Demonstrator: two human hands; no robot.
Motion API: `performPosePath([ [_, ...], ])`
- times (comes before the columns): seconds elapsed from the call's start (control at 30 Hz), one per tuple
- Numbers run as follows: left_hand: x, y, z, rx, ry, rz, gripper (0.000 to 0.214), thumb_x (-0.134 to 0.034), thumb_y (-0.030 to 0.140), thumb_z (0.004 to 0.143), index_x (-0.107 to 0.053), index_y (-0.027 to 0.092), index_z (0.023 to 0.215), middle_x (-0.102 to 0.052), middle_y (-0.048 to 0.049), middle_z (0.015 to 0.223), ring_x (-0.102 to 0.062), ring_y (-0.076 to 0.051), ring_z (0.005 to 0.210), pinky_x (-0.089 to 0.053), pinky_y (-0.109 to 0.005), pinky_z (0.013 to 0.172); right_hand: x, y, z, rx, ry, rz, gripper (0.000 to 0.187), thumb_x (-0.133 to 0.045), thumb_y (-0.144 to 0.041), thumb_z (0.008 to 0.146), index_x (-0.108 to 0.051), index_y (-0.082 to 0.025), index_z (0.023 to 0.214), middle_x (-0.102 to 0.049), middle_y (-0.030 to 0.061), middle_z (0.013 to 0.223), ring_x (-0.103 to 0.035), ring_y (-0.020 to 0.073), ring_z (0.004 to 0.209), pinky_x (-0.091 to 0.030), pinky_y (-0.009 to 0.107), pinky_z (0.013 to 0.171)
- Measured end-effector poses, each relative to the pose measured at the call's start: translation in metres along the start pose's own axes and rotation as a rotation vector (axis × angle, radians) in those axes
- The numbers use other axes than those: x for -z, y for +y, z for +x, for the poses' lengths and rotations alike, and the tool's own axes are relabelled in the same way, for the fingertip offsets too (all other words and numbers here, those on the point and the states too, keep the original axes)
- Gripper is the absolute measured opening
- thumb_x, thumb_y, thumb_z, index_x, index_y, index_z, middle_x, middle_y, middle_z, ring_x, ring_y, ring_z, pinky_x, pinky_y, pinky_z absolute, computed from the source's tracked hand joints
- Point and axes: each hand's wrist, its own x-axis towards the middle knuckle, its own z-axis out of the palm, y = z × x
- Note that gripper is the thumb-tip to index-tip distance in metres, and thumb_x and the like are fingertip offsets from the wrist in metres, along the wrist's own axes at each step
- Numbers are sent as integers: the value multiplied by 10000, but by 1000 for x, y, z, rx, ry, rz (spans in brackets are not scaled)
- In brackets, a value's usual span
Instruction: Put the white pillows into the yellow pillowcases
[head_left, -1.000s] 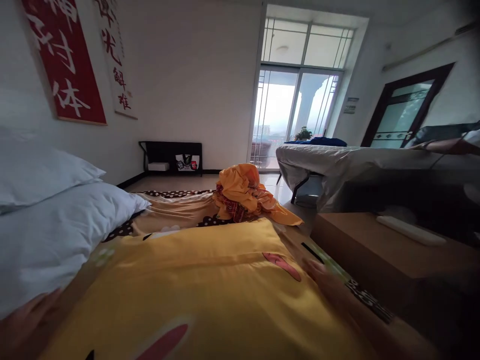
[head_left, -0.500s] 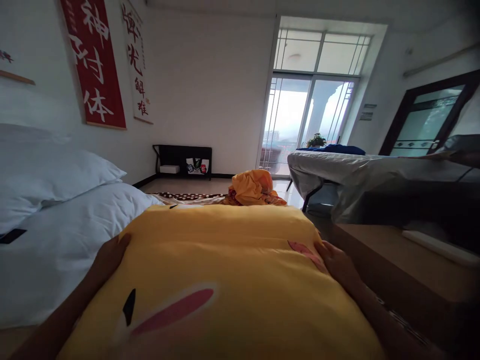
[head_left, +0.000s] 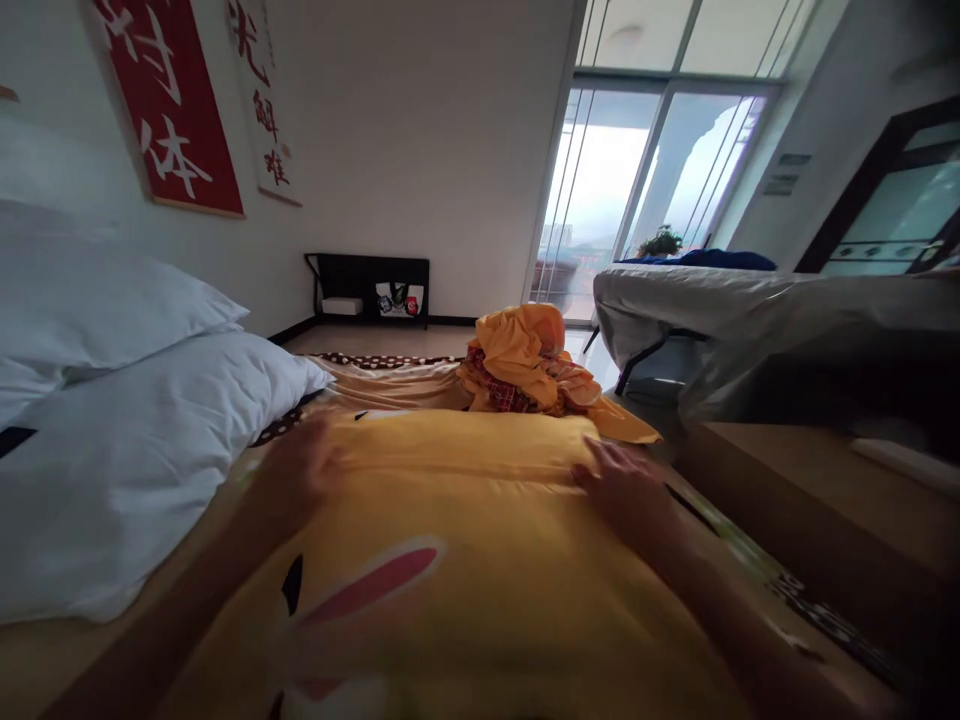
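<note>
A plump yellow pillow [head_left: 480, 560] printed with pink and black shapes fills the lower middle of the view. My left hand [head_left: 311, 455] is at its far left corner, its fingers smeared by motion. On the far right corner, my right hand [head_left: 619, 480] is closed, thumb on top and fingers along the edge. Just beyond the pillow lies a crumpled heap of orange cloth [head_left: 517, 345] with a red checked part.
White pillows [head_left: 187, 400] are stacked at left. At right, a cardboard box [head_left: 810, 480] stands beside a covered table [head_left: 675, 285]. A low black rack [head_left: 367, 275] is against the far wall, left of a glass door [head_left: 600, 190].
Both hands have moved inward and slightly farther up the pillow's sides toward its far corners. The far end looks narrower and lower, and more of the orange heap shows. The view has tipped down.
</note>
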Motion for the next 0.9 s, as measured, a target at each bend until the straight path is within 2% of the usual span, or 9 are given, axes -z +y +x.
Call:
performPosePath([
  [0.07,-13,53,13,-168,-73,-144,499,-290,323,967,-382,102,1405,-421,-136,1468,-359,-216,1375,-306,-398,1117,4,-56,1,222,-24,157,520,-363,-406,968,-431,-133,1405,-500,158,1390,-480,258,1270,-394,432,1029],
  [0.13,-36,89,9,-294,-183,-177,495,-281,307,986,-336,156,1454,-361,-99,1515,-288,-199,1415,-275,-420,1133,-4,-95,-6,333,-111,245,552,-341,-434,984,-323,-189,1478,-349,98,1509,-330,221,1388,-337,432,1088],
  [0.17,-48,99,3,-324,-228,-169,500,-294,328,990,-324,172,1465,-351,-87,1522,-281,-195,1417,-262,-426,1139,-12,-104,-13,352,-150,262,551,-334,-440,989,-307,-203,1486,-303,83,1532,-282,213,1412,-314,442,1104],
  [0.23,-70,101,-15,-361,-287,-123,524,-330,370,986,-300,198,1480,-308,-69,1544,-257,-196,1427,-227,-439,1153,-29,-104,-29,347,-194,252,544,-329,-443,992,-305,-222,1488,-264,69,1547,-235,209,1430,-275,462,1124],
  [0.33,-83,81,-41,-372,-278,-37,554,-361,384,978,-251,237,1501,-214,-39,1580,-186,-191,1452,-160,-433,1173,-48,-76,-52,323,-163,191,567,-349,-447,987,-263,-238,1506,-234,58,1560,-198,212,1441,-216,466,1147],
  [0.57,-74,18,-91,-227,-181,104,596,-347,367,962,-189,238,1522,-221,-65,1576,-201,-244,1449,-106,-440,1172,-52,-15,-92,251,-119,37,600,-268,-397,993,-111,-208,1540,-177,81,1577,-184,247,1444,-224,485,1124],
  [0.63,-73,-7,-112,-171,-195,127,614,-309,367,966,-116,236,1534,-180,-81,1586,-193,-260,1450,-140,-461,1161,-51,-4,-103,221,-109,9,609,-249,-394,990,-88,-197,1543,-160,87,1581,-178,263,1444,-234,492,1118],
  [0.77,-67,-56,-161,-75,-333,162,655,-289,373,966,10,249,1536,-132,-85,1593,-230,-262,1440,-236,-472,1135,-50,19,-127,144,-65,-15,607,-232,-413,984,-104,-217,1544,-199,78,1573,-257,261,1419,-263,473,1114],
  [0.9,-50,-89,-205,38,-374,189,669,-343,381,949,-53,240,1536,-271,-87,1556,-359,-250,1384,-357,-449,1080,-51,54,-157,35,-86,-21,633,-235,-469,959,-145,-234,1540,-300,67,1537,-311,257,1396,-301,473,1111],
])
